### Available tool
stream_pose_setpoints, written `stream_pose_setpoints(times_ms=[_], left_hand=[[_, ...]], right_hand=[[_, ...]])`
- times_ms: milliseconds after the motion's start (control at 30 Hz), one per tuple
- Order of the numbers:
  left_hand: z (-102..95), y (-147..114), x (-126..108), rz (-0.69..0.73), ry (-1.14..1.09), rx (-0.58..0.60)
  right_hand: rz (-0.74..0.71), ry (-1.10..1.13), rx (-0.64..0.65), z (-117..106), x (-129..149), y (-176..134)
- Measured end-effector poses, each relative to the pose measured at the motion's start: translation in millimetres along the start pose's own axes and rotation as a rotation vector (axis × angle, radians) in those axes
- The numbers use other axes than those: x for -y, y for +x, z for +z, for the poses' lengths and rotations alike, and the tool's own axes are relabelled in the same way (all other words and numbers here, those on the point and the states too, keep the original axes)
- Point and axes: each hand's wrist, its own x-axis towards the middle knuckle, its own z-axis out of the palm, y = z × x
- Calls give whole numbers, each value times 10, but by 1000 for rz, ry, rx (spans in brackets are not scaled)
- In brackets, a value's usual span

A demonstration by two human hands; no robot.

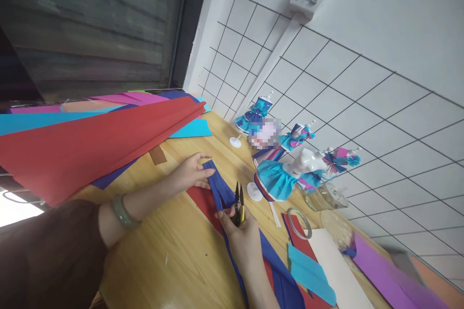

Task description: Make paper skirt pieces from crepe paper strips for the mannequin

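Observation:
A long dark blue strip of crepe-like paper (220,184) runs across the wooden table toward me. My left hand (194,172), with a bangle on the wrist, holds its far end between thumb and fingers. Lower down, my right hand (241,236) pinches the strip between thumb and fingertips. That same hand also grips a pair of thread snips (239,203) with black blades and a yellow part on the handle. The blades point up and stand apart, beside the strip. Beneath the strip lies a red sheet (205,205), partly hidden by my hands.
Red paper (108,145) covers other coloured sheets at the left. Small dress forms in paper dresses (275,178) stand by the wire grid (344,72). A roll of tape (299,223), a light blue piece (311,270), a glass jar (326,196) and purple paper (391,275) lie right.

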Motion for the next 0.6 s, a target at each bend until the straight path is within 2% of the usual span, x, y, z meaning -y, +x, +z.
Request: stream_pose_setpoints(times_ms=[133,333,600], left_hand=[[20,-33,12,-56,-77,-14],[-18,-36,66,-66,-72,101],[-56,-18,52,-127,26,23]], right_hand=[[8,31,10,-5,-72,28],[14,24,2,-12,-64,48],[-12,-28,10,-41,-216,74]])
